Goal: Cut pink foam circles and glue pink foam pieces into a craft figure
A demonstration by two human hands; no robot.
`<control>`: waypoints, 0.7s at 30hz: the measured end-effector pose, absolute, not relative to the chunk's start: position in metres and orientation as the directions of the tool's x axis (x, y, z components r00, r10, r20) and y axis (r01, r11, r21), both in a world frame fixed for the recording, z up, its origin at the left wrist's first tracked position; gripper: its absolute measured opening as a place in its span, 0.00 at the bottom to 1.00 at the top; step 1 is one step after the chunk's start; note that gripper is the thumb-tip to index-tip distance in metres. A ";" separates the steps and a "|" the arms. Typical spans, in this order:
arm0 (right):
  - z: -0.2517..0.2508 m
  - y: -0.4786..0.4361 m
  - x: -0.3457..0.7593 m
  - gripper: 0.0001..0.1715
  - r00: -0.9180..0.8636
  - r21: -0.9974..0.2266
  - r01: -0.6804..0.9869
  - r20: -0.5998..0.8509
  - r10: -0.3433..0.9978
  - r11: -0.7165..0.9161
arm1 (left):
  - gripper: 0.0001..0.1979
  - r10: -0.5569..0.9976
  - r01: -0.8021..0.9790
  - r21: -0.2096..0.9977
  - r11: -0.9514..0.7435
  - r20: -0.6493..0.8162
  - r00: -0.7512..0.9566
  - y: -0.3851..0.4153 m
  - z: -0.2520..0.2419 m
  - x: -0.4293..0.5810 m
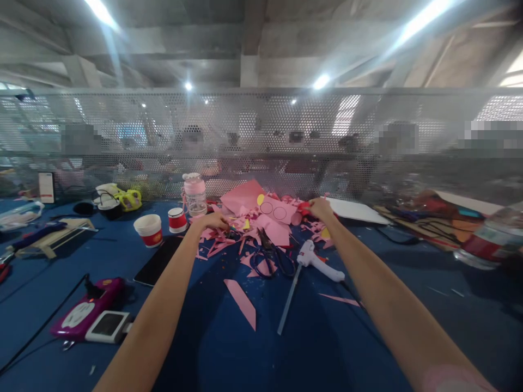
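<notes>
Both arms were stretched out over the blue table (286, 359). The right hand (321, 209) was closed in a fist around a red thing (301, 208) at the far edge of the heap of pink paper scraps (274, 228), touching the pink sheet with circles drawn on it (274, 210). The left hand (212, 221) sat curled, knuckles up, on the left side of the heap. Whether it was pinching a scrap couldn't be told.

What looked risky was the clutter. The scissors (272, 257) lay half buried in the scraps between the two arms, so a blind grab into the paper could have met a blade. The glue gun (317, 262) lay just beside the right forearm. Nothing showed whether it was hot, but if it was, pulling that arm back low could have brushed it or dragged it into the paper. On the other side, the two paper cups (149, 229) and the pink bottle (195, 193) stood near the left hand, and an outward elbow swing could have tipped them.

The red thing stuck out of the fist toward the person's left. Its long axis ran roughly across the table, side to side, fairly level. Too much of it was hidden in the fist to say what it was.
</notes>
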State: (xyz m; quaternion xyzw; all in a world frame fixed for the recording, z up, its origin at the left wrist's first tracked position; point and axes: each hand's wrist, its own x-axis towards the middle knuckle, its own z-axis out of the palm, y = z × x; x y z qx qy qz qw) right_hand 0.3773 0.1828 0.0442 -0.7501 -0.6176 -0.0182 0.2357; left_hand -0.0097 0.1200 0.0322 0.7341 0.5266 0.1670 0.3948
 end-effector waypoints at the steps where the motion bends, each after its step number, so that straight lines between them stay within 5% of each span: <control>1: 0.049 0.184 0.378 0.12 0.269 -0.400 0.907 0.304 0.914 -0.134 | 0.02 0.903 0.641 0.754 -0.143 -0.165 0.397 0.120 0.032 -0.010; 6: 0.071 0.179 0.369 0.19 0.396 -0.734 0.667 0.203 0.896 -0.129 | 0.02 0.888 0.646 0.737 -0.197 -0.145 0.436 0.121 0.029 -0.008; 10: 0.085 0.157 0.351 0.12 0.385 -0.904 0.426 0.217 0.897 0.036 | 0.04 0.886 0.649 0.725 -0.231 -0.119 0.448 0.123 0.027 -0.006; 21: 0.116 0.090 0.297 0.21 0.153 -0.892 -0.228 0.364 0.919 0.391 | 0.06 0.924 0.746 0.595 -0.300 -0.015 0.383 0.134 0.015 0.005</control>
